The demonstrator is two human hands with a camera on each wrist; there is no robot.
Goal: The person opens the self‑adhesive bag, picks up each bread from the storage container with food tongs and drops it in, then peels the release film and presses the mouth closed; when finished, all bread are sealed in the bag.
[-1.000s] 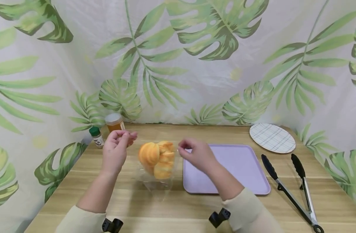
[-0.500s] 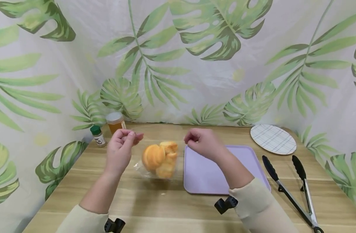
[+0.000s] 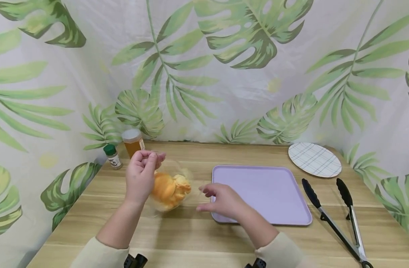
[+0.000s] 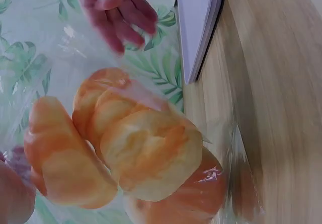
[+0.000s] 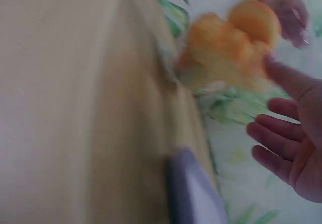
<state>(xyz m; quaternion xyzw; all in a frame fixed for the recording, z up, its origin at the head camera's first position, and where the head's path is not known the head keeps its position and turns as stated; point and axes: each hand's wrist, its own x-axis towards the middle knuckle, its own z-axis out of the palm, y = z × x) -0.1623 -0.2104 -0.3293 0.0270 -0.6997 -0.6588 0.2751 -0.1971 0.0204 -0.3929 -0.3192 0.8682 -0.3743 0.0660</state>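
Note:
My left hand (image 3: 139,178) pinches the top of a clear plastic bag (image 4: 240,168) between thumb and fingers. Several golden bread rolls (image 3: 169,190) sit inside it, bunched together; the left wrist view shows their browned tops (image 4: 151,153) up close through the film. The bag hangs over the wooden table, tilted, partly behind my left wrist. To its right, my right hand (image 3: 224,201) is held with thumb and fingers apart, over the left edge of a lilac tray (image 3: 261,193). In the right wrist view the fingers (image 5: 274,133) are spread beside the blurred rolls (image 5: 226,50), holding nothing.
At the back left stand a green-capped shaker (image 3: 112,156) and a jar of amber contents (image 3: 132,141). A checked oval plate (image 3: 315,160) lies at the back right, with black-tipped tongs (image 3: 338,223) spread open in front. A leaf-print cloth (image 3: 204,74) hangs behind the table.
My right hand has come down and its pinched fingers have parted. The bag of rolls has swung left toward my left wrist. My left hand has shifted slightly right, still pinching the bag.

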